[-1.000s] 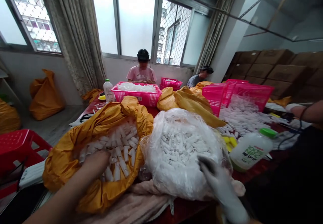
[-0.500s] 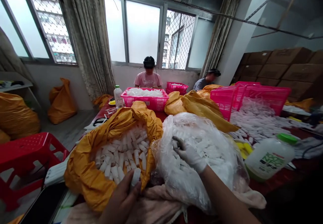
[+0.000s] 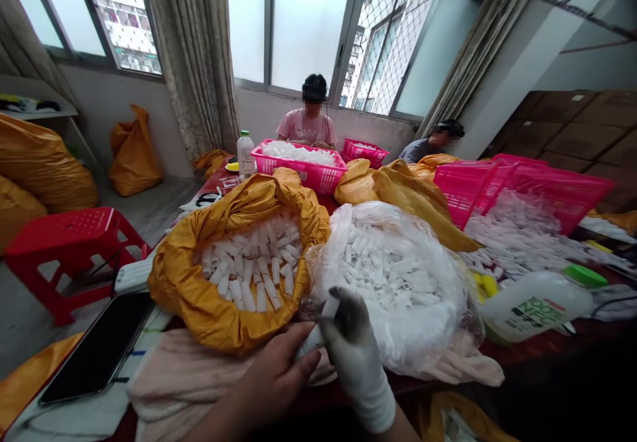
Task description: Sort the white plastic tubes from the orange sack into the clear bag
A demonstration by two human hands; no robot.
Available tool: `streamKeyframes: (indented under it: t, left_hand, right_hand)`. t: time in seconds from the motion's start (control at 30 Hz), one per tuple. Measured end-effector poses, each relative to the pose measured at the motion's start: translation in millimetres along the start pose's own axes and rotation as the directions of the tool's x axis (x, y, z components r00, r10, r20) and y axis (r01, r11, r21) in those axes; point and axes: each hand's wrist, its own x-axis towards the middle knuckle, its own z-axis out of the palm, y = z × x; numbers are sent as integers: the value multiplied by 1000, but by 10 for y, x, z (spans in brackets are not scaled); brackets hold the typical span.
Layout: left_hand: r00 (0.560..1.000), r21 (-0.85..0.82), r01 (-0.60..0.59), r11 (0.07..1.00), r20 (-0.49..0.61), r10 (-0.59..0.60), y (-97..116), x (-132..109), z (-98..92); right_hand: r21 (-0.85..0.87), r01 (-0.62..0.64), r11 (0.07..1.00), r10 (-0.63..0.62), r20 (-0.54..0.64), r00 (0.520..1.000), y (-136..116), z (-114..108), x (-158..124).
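Note:
My bare left hand (image 3: 276, 379) and my gloved right hand (image 3: 353, 349) meet in front of me, both pinching one small white tube (image 3: 318, 332). Just beyond lies an open orange bag (image 3: 199, 296) full of white tubes on the left. A clear plastic bag (image 3: 423, 336) of similar white tubes sits to the right of it. Both hands are closed around the tube, over a pinkish cloth (image 3: 169, 375).
A dark phone (image 3: 102, 349) lies at the left. A red stool (image 3: 64, 243) stands beside the table. Pink baskets (image 3: 522, 186) spill white tubes at the right, near a white bottle with a green cap (image 3: 535, 302). Two people sit at the far end.
My left hand came out of the orange bag with a tube. My right hand left the clear bag and joined it on the tube. The view shifted right.

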Motion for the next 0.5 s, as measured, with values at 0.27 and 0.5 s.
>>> streamKeyframes:
  t: [0.27,0.5]
  left_hand:
    - [999,-42,-39,998,-28,38,86,-3,2]
    - [999,157,-28,987,-41,35,162,41,-35]
  right_hand:
    - [-220,333,917,-329,56,943,42,-113,-35]
    - [-193,154,969,-167,-51,985,46,-3,34]
